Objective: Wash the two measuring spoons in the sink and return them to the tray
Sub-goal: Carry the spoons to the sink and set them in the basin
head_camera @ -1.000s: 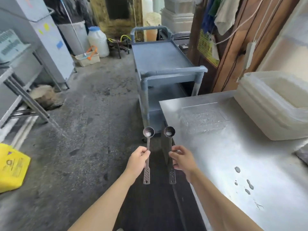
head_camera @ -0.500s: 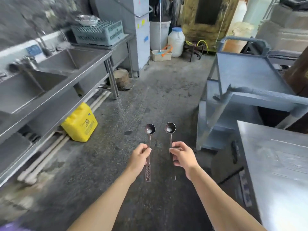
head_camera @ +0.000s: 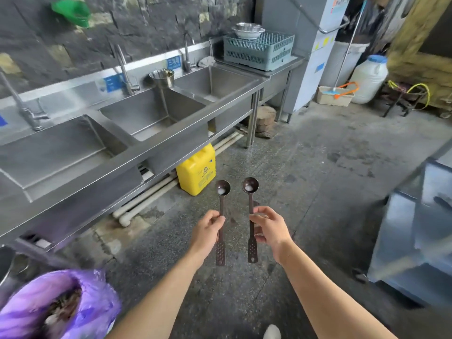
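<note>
Measuring spoons were both in the air over the floor, in front of the sink [head_camera: 156,111] and well apart from it. The left hand [head_camera: 208,228] pinched the handle of the left spoon [head_camera: 222,216], and the right hand [head_camera: 269,228] gripped the handle of the right spoon [head_camera: 250,214]; both bowls pointed away from the person and showed a white spot, perhaps residue or only a reflection. I judged that the step in hand was the carrying to the sink, before any washing. The next move would call for bringing the spoons over a basin and under a faucet [head_camera: 124,69], then opening the water. Compared with one second ago, the view had turned from the steel table to the sink, while the grip on both spoons stayed the same.
</note>
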The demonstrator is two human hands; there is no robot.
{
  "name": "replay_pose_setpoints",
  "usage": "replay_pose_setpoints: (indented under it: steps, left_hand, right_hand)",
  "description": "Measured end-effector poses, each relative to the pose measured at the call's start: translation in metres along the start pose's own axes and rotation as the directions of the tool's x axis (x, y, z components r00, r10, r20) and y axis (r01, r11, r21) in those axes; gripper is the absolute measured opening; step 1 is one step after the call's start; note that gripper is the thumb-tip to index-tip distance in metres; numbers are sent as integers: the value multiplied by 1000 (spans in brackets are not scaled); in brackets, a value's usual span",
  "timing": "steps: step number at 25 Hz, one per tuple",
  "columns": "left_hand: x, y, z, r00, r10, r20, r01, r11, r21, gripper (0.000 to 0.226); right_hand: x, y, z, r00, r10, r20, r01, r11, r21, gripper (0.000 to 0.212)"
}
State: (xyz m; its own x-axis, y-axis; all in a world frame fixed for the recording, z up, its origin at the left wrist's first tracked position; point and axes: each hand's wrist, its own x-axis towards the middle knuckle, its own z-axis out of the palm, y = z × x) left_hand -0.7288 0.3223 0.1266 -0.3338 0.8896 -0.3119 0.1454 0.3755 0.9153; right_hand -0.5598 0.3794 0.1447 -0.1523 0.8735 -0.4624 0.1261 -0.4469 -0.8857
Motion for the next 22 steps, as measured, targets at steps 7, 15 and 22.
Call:
replay_pose_setpoints:
  steps: [7, 15, 22]
  left_hand:
    - [69, 0, -63, 976, -47, -212, 31, 996, -79, 11]
    - [150, 22, -122, 880, -137, -454, 45, 977, -206, 13]
    - [179, 16, -195, 715, -251, -653, 13, 938, -345, 7]
  right_hand:
    - [95, -38, 87, 976, 23, 217, -7, 997, -77, 11]
    - [200, -111, 173, 895, 48, 444, 41, 981, -190, 15]
    - [240, -144, 265, 798, 54, 601, 150, 947, -284, 10]
